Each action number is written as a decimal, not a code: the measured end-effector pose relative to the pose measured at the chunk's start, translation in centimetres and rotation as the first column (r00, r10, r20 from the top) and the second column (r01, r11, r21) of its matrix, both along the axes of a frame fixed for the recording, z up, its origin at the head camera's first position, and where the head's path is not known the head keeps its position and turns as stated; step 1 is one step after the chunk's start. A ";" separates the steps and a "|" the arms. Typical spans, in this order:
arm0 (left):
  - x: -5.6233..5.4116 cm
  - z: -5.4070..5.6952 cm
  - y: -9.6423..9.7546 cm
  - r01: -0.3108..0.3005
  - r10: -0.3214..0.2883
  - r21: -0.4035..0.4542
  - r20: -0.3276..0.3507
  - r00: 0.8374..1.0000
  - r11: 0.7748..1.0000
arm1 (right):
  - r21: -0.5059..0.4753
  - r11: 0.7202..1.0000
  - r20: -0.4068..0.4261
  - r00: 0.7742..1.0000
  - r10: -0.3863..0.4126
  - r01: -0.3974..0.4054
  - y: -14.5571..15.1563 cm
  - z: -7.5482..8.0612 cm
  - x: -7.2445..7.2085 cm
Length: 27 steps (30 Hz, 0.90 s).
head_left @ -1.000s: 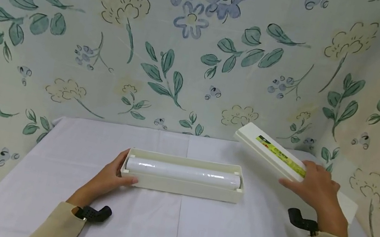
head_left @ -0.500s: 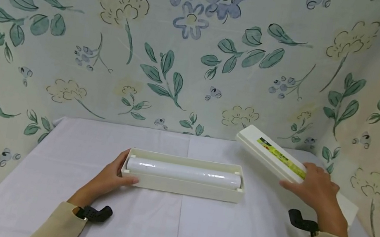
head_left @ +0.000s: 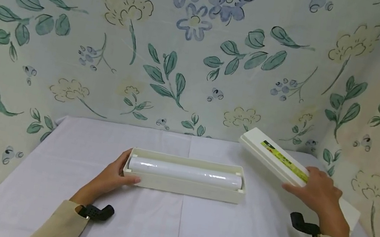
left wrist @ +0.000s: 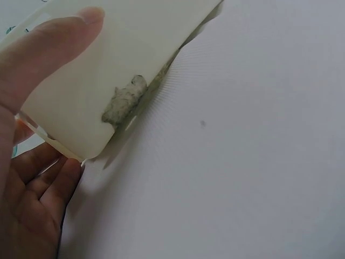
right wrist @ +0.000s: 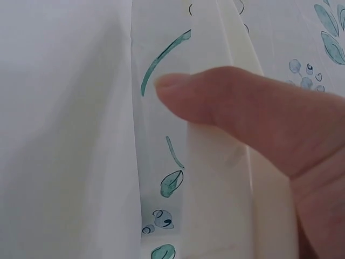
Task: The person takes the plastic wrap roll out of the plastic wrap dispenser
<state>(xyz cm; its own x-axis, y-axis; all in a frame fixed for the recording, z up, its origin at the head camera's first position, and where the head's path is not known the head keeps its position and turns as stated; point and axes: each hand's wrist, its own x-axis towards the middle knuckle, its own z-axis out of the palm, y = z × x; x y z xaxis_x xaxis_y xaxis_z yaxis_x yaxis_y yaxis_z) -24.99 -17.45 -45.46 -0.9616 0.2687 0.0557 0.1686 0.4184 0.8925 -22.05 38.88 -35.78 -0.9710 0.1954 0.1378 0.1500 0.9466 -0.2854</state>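
A long cream plastic box, lidless, lies on the table in the head view, with a shiny white roll, which looks like cling film, inside it. My left hand grips the box's left end, thumb on the front wall and fingers behind the end. Up close in the left wrist view, a grey rough patch marks the wall's lower edge. To the right, my right hand holds the box's long white lid tilted in the air. A yellow-green label runs along the lid. My right thumb lies across the lid's side.
A white cloth covers the table. Behind and to the right stands a flower-patterned backdrop. Each wrist carries a black camera mount, such as the left wrist mount.
The whole head view has shifted slightly to the right. Both hands keep their grips, and the box and lid have barely moved.
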 end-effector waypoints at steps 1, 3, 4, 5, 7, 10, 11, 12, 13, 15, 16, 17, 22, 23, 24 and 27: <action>0.0 0.0 0.0 0.000 0.000 -0.001 -0.001 1.000 1.000 | 0.000 1.000 -0.001 1.000 -0.002 0.002 0.1 -0.1 0.1; 0.0 -0.1 0.1 -0.001 0.001 -0.008 -0.008 1.000 1.000 | -0.004 1.000 -0.007 1.000 -0.003 0.003 0.2 -0.2 0.2; 0.0 -0.1 0.1 -0.002 0.002 -0.010 -0.010 1.000 1.000 | -0.004 1.000 -0.012 1.000 -0.002 0.001 0.3 -0.3 0.2; 0.0 -0.2 0.1 -0.004 0.004 -0.009 -0.010 1.000 1.000 | -0.003 1.000 -0.017 1.000 0.000 0.000 0.3 -0.3 0.2; 0.0 -0.2 0.0 -0.008 0.008 -0.010 -0.008 1.000 1.000 | -0.003 1.000 -0.022 1.000 0.007 -0.007 0.4 -0.5 0.3; 0.1 -0.3 0.0 -0.005 0.005 -0.006 0.002 1.000 1.000 | -0.003 1.000 -0.021 1.000 0.010 -0.010 0.6 -0.8 0.3; 0.1 -0.3 0.0 -0.003 0.003 -0.005 0.002 1.000 1.000 | -0.004 1.000 -0.017 1.000 0.011 -0.011 0.7 -0.9 0.4; 0.2 -0.3 0.0 0.000 0.000 -0.002 0.001 1.000 1.000 | -0.005 1.000 -0.015 1.000 0.010 -0.010 0.8 -0.9 0.4; 0.2 -0.4 0.0 0.003 -0.003 0.001 -0.002 1.000 1.000 | -0.008 1.000 -0.013 1.000 0.008 -0.008 0.9 -1.0 0.4; 0.1 -0.4 0.0 0.004 -0.004 0.001 -0.012 1.000 1.000 | -0.009 1.000 -0.015 1.000 0.006 -0.006 1.0 -1.2 0.4; 0.1 -0.5 0.0 0.004 -0.004 -0.001 -0.018 1.000 1.000 | -0.010 1.000 -0.015 1.000 0.006 -0.006 1.1 -1.3 0.5; 0.1 -0.5 0.0 0.002 -0.002 -0.002 -0.020 1.000 1.000 | -0.011 1.000 -0.018 1.000 0.006 -0.006 1.1 -1.3 0.5; 0.2 -0.7 -0.1 -0.003 0.003 -0.015 -0.017 1.000 1.000 | -0.016 1.000 -0.012 1.000 0.002 -0.002 1.3 -1.5 0.7; 0.2 -0.8 -0.2 -0.003 0.002 -0.013 -0.015 1.000 1.000 | -0.017 1.000 -0.012 1.000 0.002 -0.002 1.4 -1.5 0.8; 0.2 -0.8 -0.2 -0.002 0.001 -0.013 -0.018 1.000 1.000 | -0.018 1.000 -0.011 1.000 0.001 -0.002 1.4 -1.5 0.8; 0.2 -0.9 -0.2 -0.002 0.002 -0.013 -0.031 1.000 1.000 | -0.021 1.000 -0.016 1.000 0.001 -0.002 1.6 -1.6 0.9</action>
